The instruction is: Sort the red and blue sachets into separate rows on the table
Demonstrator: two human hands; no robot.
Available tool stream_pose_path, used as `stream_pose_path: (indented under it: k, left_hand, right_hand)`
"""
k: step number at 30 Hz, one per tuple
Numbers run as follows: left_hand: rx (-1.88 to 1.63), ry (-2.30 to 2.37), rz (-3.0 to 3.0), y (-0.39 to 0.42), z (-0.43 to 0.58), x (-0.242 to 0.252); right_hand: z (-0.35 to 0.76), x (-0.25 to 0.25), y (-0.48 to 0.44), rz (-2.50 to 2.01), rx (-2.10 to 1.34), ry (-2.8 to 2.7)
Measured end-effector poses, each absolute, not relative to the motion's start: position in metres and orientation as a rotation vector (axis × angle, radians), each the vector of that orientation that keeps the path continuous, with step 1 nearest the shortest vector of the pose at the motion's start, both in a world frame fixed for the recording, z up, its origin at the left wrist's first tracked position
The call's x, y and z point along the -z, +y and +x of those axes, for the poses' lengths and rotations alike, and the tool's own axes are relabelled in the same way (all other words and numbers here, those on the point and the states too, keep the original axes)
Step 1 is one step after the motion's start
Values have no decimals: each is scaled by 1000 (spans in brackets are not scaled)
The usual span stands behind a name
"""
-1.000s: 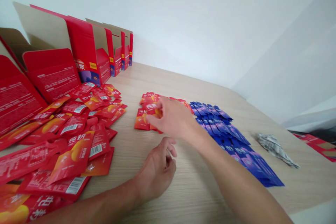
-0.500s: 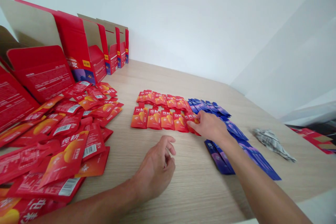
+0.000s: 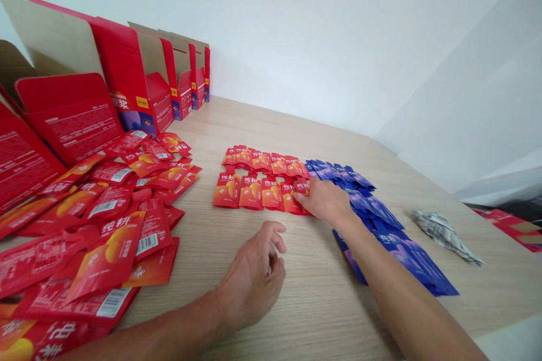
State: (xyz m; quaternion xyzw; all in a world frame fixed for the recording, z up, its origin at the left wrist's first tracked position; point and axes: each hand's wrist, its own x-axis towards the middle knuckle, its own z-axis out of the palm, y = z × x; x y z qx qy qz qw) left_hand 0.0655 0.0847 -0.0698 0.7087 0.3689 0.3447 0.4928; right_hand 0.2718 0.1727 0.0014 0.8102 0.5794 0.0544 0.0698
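At the right end of the front row of red pouches [image 3: 250, 190], my right hand [image 3: 325, 201] has its fingers on the last red pouch [image 3: 301, 186]. The thumb lies over the lower part of that pouch and the other fingertips are hidden. This pouch overlaps its left neighbour. My left hand [image 3: 257, 273] hangs loosely curled in front of the row, thumb apart from the fingers, holding nothing. Behind the front row lies a second row of overlapping red pouches [image 3: 279, 164]. Blue-purple pouches [image 3: 398, 248] lie in rows beside and partly under my right forearm.
A loose heap of red pouches [image 3: 110, 242] covers the left of the table [image 3: 271, 124]. Behind it stand several open red cartons [image 3: 127, 67] along the wall. A checked cloth [image 3: 442, 234] lies at the right, and red cardboard [image 3: 508, 228] sits beyond the table edge.
My right hand has slid left, and the end red pouch has shifted left over its neighbour. My left hand stays nearly still. The whole view has shifted slightly.
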Motion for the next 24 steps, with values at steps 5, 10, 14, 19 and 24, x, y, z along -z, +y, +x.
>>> stream_pose_path:
  k: [5,10,14,19,24]
  left_hand:
    - [-832,899,1716,85,66,69]
    - [-814,902,1729,84,65,69]
    - [-817,900,1753,84,66,70]
    - [-822,890,1798,83,67,70]
    - [-812,882,1847,79,67,69]
  right_hand:
    - [273,2,176,2442,-144,1730]
    - [272,2,178,2430,-122,1716]
    - [272,-1,176,2423,-92,1692]
    - [245,-17,167,2374,-185,1857]
    - [167,-36,149,2093,169,2491]
